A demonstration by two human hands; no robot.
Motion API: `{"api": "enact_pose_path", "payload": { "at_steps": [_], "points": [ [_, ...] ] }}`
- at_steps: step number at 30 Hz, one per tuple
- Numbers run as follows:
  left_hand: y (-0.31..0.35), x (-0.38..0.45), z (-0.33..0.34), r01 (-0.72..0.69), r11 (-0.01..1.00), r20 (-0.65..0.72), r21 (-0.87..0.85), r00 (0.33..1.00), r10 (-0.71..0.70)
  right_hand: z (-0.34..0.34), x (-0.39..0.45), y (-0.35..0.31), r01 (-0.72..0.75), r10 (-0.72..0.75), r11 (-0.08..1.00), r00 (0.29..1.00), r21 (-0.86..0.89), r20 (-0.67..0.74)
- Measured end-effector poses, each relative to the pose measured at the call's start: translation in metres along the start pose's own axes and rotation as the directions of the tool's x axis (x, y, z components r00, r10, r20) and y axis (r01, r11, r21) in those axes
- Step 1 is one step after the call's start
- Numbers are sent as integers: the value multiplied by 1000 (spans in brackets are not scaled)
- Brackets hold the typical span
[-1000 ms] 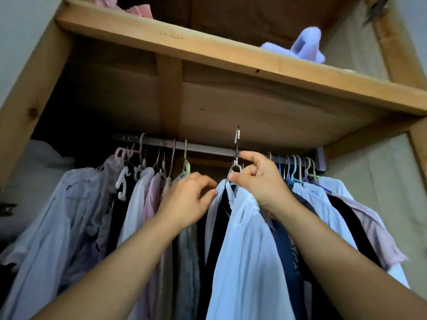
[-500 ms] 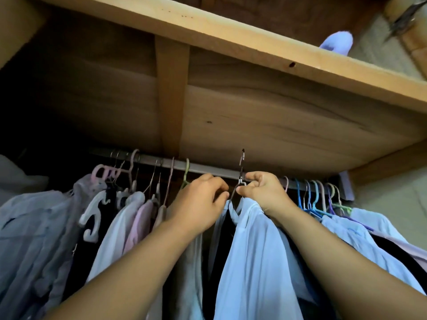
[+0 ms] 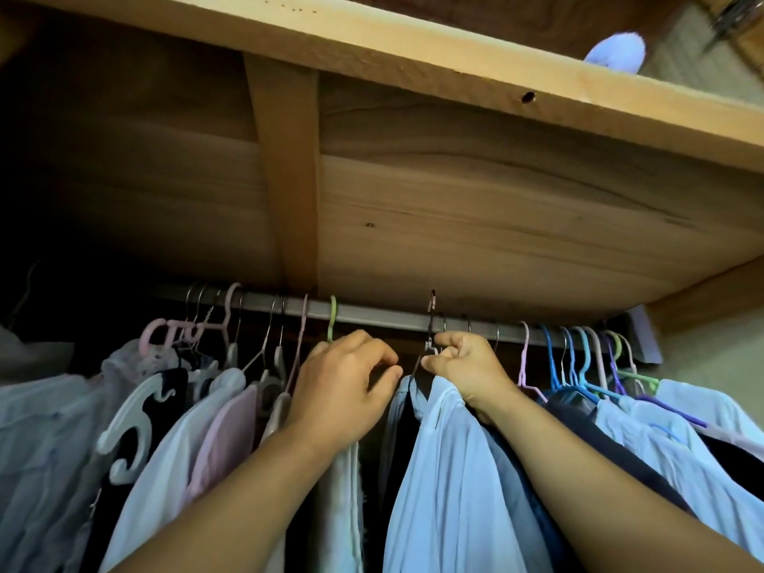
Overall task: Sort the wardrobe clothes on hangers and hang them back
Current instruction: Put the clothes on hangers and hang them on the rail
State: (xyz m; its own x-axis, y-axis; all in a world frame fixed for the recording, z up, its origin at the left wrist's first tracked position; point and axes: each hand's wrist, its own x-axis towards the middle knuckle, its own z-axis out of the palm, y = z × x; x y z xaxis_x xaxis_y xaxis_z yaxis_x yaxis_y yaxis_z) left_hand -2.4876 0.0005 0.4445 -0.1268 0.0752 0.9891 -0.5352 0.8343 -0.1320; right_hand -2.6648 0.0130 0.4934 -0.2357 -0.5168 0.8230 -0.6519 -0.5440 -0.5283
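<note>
Right hand (image 3: 463, 366) on hanger (image 3: 430, 324) — rail (image 3: 372, 314) above

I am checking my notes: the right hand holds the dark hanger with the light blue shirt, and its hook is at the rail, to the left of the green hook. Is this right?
Not quite. In the head view the right hand does hold the dark hanger with the light blue shirt, hook at the rail, but it is to the right of the green hook, not the left.

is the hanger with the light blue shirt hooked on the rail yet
Cannot tell. The dark hook crosses the rail, and the right hand pinches its neck.
</note>
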Motion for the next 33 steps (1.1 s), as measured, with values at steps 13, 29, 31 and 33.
{"api": "enact_pose_path", "payload": {
  "at_steps": [13,29,31,33],
  "points": [
    [15,-26,-9,57,998,32,14,998,-57,-18,-34,4,22,-18,998,998,-66,58],
    [75,-119,-61,151,988,243,21,958,-152,-70,-186,-39,412,-403,911,900,20,-166],
    [89,-142,-80,198,978,320,57,925,-206,-67,-218,-40,480,-469,876,867,35,-168],
    [105,-165,-101,255,963,351,91,896,-271,-59,-251,-40,547,-532,835,830,58,-168]
  ]
}}
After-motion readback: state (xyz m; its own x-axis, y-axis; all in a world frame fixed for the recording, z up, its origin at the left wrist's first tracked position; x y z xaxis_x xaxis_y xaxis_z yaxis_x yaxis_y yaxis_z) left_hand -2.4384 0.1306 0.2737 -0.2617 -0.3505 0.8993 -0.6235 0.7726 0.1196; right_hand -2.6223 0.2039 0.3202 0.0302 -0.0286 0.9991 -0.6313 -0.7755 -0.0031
